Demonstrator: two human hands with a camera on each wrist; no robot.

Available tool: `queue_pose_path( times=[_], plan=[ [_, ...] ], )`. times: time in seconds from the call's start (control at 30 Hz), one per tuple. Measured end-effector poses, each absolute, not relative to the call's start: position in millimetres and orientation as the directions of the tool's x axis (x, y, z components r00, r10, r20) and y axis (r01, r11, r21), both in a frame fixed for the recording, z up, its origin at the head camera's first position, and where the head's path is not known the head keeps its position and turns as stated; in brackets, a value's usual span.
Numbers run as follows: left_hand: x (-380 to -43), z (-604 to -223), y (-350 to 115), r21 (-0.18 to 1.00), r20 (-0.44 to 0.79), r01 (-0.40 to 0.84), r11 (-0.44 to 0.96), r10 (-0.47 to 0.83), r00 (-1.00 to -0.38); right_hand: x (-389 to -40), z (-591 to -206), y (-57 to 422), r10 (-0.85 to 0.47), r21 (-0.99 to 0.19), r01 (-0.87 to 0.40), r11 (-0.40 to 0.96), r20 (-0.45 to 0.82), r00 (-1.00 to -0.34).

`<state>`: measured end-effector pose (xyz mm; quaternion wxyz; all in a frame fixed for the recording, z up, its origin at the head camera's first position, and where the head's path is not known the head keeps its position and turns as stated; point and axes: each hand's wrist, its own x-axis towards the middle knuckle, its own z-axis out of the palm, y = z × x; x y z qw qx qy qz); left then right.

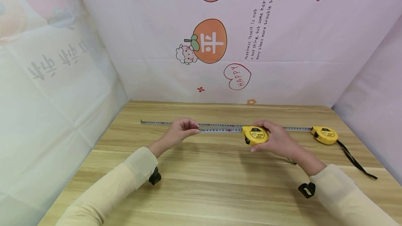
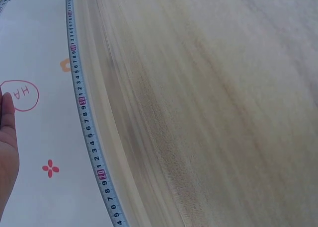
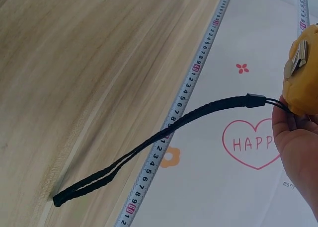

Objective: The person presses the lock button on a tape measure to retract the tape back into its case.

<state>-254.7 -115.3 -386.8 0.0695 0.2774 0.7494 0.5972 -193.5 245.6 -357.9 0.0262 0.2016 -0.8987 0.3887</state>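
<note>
The held tape measure (image 1: 255, 135) is yellow with a black strap (image 3: 216, 107).

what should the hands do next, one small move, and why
Probably ease the right hand away from the left hand, drawing out more blade: the left pinches its end, the right grips its yellow case, and the stretch between is far shorter than that from the other tape measure.

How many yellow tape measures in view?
2. Held tape: in the right hand. Other tape: on the table, right of that hand, its blade pulled out leftward. No sign of others hidden.
</note>
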Motion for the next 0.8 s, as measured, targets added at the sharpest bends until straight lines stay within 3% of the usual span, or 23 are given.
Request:
queue_pose_path(
  times=[0.8],
  plan=[
    [-238.0,-368.7,-108.0,0.949,0.188,0.287,0.135,0.490,-0.851,-191.8,-357.2,239.2,-0.347,-0.682,-0.388,0.620,0.205,-0.915]
  ],
)
